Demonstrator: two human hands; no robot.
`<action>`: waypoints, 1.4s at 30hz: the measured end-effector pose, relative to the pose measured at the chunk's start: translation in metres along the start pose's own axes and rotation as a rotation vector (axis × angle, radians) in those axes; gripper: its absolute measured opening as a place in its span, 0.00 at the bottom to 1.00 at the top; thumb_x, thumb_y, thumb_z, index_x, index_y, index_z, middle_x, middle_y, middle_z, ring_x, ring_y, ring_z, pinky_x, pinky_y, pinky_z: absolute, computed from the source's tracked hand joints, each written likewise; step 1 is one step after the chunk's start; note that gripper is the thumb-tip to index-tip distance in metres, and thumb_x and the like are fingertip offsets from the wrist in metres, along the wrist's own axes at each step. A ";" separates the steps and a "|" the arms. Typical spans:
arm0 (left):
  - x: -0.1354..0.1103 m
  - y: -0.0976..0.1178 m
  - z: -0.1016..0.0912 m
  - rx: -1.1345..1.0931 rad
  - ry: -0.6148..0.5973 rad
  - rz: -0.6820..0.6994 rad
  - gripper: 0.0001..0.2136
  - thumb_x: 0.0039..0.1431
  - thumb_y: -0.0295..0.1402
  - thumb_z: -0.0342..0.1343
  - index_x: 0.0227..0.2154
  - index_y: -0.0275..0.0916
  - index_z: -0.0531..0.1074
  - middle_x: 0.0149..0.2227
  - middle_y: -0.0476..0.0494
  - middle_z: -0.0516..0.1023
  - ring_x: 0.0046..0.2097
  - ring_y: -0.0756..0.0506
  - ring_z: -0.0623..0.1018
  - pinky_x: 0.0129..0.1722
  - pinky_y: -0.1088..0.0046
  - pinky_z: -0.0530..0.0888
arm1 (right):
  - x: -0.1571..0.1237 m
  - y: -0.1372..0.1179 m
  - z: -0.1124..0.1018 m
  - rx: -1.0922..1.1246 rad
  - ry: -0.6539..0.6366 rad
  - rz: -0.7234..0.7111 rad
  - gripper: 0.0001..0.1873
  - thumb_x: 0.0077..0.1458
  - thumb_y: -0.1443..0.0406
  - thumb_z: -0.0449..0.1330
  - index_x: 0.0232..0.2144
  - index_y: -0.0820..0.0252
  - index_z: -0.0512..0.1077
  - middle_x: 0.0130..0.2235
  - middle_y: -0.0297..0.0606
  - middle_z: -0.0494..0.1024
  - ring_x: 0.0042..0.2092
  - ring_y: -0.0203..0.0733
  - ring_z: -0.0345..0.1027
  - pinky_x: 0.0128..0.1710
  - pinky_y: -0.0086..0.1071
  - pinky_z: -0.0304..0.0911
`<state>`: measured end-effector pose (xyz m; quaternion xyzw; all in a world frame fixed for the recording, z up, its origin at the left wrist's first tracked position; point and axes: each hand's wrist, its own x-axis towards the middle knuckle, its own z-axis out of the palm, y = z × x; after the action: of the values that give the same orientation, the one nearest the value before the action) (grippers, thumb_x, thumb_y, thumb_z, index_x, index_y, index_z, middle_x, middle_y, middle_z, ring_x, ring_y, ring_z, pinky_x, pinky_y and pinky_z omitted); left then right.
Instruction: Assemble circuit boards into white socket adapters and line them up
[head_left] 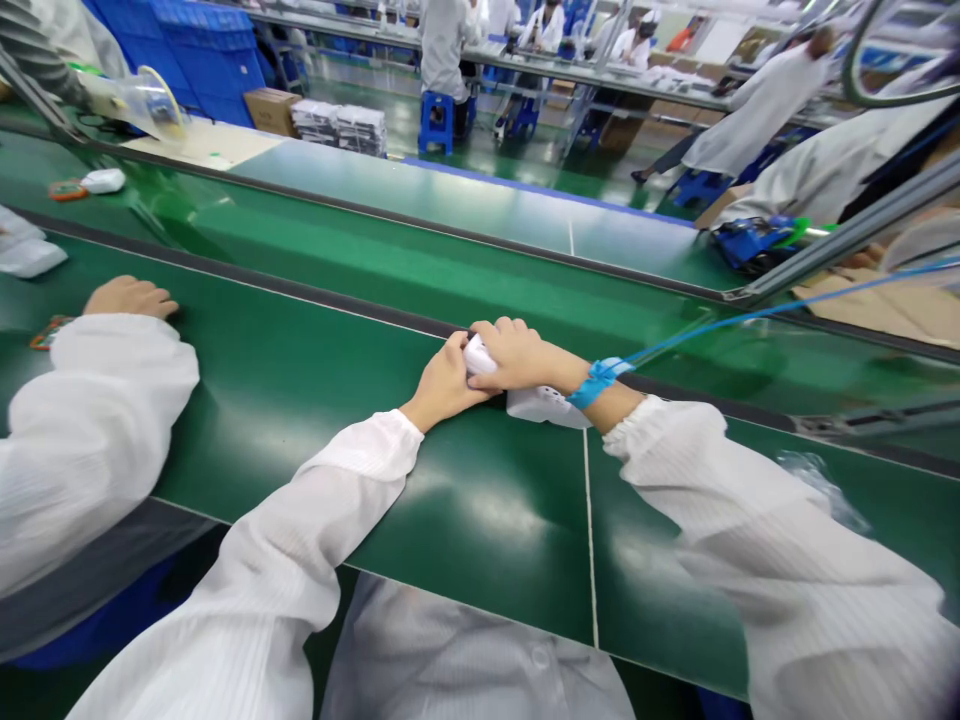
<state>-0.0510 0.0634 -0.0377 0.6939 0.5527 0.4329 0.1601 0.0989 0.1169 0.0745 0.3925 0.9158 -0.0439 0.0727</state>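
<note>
Both of my hands close round a small white plastic casing (478, 358) at the far edge of the green bench top. My left hand (445, 385) grips it from the left, thumb on top. From above and the right, my right hand (517, 355) wraps over it; a blue wrist strap (596, 383) with a coiled blue cord circles that wrist. Beneath the right wrist lies another white plastic part (546, 406), partly covered by my hand and forearm. Most of the held casing is hidden by my fingers.
A co-worker's hand (131, 297) rests on the bench at left, near an orange-edged part (51, 332) and white parts (30, 250). Clear plastic wrap (821, 485) lies right of my forearm. Beyond the dark rail runs a green belt (360, 262).
</note>
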 end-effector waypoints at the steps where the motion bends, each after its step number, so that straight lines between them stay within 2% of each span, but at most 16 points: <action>1: 0.000 0.001 0.000 0.017 0.008 -0.007 0.46 0.44 0.46 0.74 0.60 0.38 0.53 0.55 0.33 0.70 0.52 0.33 0.78 0.47 0.57 0.77 | 0.000 0.001 -0.002 -0.005 0.031 0.005 0.45 0.55 0.48 0.67 0.65 0.64 0.56 0.55 0.59 0.67 0.55 0.70 0.64 0.51 0.55 0.65; 4: 0.000 -0.001 -0.001 0.073 0.022 -0.007 0.47 0.45 0.46 0.74 0.60 0.38 0.51 0.55 0.32 0.71 0.53 0.32 0.78 0.49 0.56 0.77 | -0.002 0.014 -0.016 0.055 0.112 -0.031 0.47 0.56 0.47 0.66 0.67 0.65 0.53 0.58 0.59 0.66 0.57 0.69 0.62 0.54 0.59 0.62; 7: 0.001 -0.003 -0.001 0.121 0.005 0.005 0.47 0.45 0.47 0.75 0.60 0.38 0.52 0.54 0.32 0.72 0.54 0.31 0.78 0.51 0.54 0.76 | -0.017 0.038 -0.039 0.143 0.184 -0.147 0.49 0.56 0.46 0.65 0.68 0.65 0.51 0.61 0.57 0.63 0.59 0.67 0.59 0.60 0.61 0.57; 10: 0.001 0.000 -0.003 0.155 -0.025 0.012 0.46 0.44 0.49 0.74 0.59 0.38 0.53 0.53 0.33 0.72 0.53 0.31 0.78 0.51 0.53 0.77 | -0.045 0.062 -0.056 0.177 0.258 -0.248 0.51 0.54 0.46 0.66 0.69 0.62 0.51 0.64 0.54 0.61 0.63 0.68 0.55 0.64 0.62 0.52; 13: 0.000 0.003 -0.005 0.160 -0.062 0.027 0.49 0.40 0.52 0.76 0.60 0.40 0.54 0.56 0.33 0.71 0.54 0.30 0.78 0.52 0.51 0.77 | -0.081 0.085 -0.056 0.214 0.291 -0.247 0.51 0.52 0.48 0.67 0.69 0.59 0.51 0.65 0.52 0.60 0.63 0.68 0.55 0.63 0.63 0.54; 15: 0.000 0.004 -0.006 0.154 -0.093 0.051 0.54 0.36 0.52 0.77 0.62 0.40 0.53 0.60 0.31 0.67 0.56 0.29 0.76 0.55 0.49 0.76 | -0.107 0.101 -0.048 0.243 0.301 -0.190 0.52 0.51 0.50 0.68 0.70 0.59 0.51 0.65 0.51 0.61 0.62 0.67 0.58 0.62 0.61 0.57; 17: 0.000 0.004 -0.008 0.154 -0.133 0.079 0.56 0.37 0.51 0.77 0.64 0.40 0.51 0.63 0.29 0.64 0.60 0.28 0.74 0.58 0.48 0.74 | -0.133 0.117 -0.034 0.278 0.321 -0.099 0.52 0.50 0.51 0.69 0.70 0.58 0.51 0.64 0.52 0.61 0.61 0.67 0.59 0.62 0.60 0.59; 21: 0.002 0.006 -0.014 0.182 -0.210 0.148 0.52 0.46 0.48 0.72 0.68 0.39 0.48 0.67 0.29 0.61 0.66 0.28 0.68 0.64 0.47 0.70 | -0.180 0.144 -0.002 0.356 0.389 0.068 0.52 0.49 0.53 0.70 0.70 0.57 0.51 0.65 0.52 0.60 0.63 0.66 0.59 0.63 0.59 0.59; 25: 0.003 0.007 -0.020 0.178 -0.248 0.228 0.47 0.56 0.47 0.63 0.71 0.38 0.44 0.70 0.31 0.57 0.68 0.29 0.65 0.66 0.48 0.68 | -0.210 0.151 0.022 0.398 0.428 0.140 0.52 0.50 0.53 0.71 0.69 0.59 0.52 0.65 0.54 0.60 0.64 0.64 0.58 0.64 0.58 0.57; 28: 0.007 -0.003 -0.017 0.190 -0.270 0.245 0.46 0.58 0.48 0.61 0.72 0.40 0.44 0.71 0.31 0.56 0.66 0.28 0.67 0.63 0.47 0.70 | -0.215 0.151 0.034 0.425 0.399 0.141 0.54 0.48 0.54 0.72 0.70 0.60 0.52 0.65 0.55 0.61 0.64 0.64 0.59 0.64 0.57 0.57; 31: 0.010 -0.010 -0.014 0.179 -0.260 0.204 0.46 0.55 0.50 0.62 0.70 0.42 0.46 0.68 0.31 0.61 0.61 0.28 0.73 0.58 0.48 0.74 | -0.210 0.153 0.045 0.406 0.336 0.138 0.54 0.47 0.57 0.73 0.70 0.62 0.52 0.64 0.56 0.63 0.63 0.63 0.59 0.63 0.58 0.57; 35: 0.007 -0.003 -0.016 0.120 -0.265 0.122 0.45 0.54 0.50 0.63 0.68 0.41 0.47 0.64 0.30 0.64 0.50 0.34 0.78 0.50 0.54 0.77 | -0.200 0.155 0.064 0.369 0.281 0.090 0.54 0.46 0.58 0.72 0.70 0.61 0.55 0.66 0.55 0.63 0.63 0.66 0.58 0.63 0.61 0.56; 39: 0.007 0.006 -0.019 0.022 -0.253 0.139 0.43 0.53 0.47 0.64 0.66 0.42 0.49 0.63 0.33 0.65 0.40 0.44 0.76 0.43 0.62 0.76 | -0.191 0.159 0.079 0.369 0.260 0.072 0.53 0.46 0.58 0.72 0.70 0.61 0.55 0.66 0.54 0.63 0.64 0.67 0.57 0.63 0.63 0.55; 42: 0.008 0.010 -0.022 -0.016 -0.248 0.122 0.40 0.52 0.45 0.66 0.65 0.44 0.54 0.60 0.38 0.69 0.37 0.46 0.74 0.40 0.66 0.74 | -0.187 0.157 0.077 0.368 0.245 0.071 0.54 0.45 0.59 0.73 0.70 0.61 0.55 0.66 0.53 0.63 0.63 0.67 0.58 0.62 0.62 0.57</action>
<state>-0.0621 0.0620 -0.0145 0.7731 0.4821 0.3570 0.2061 0.3483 0.0808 0.0260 0.4337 0.8799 -0.1599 -0.1103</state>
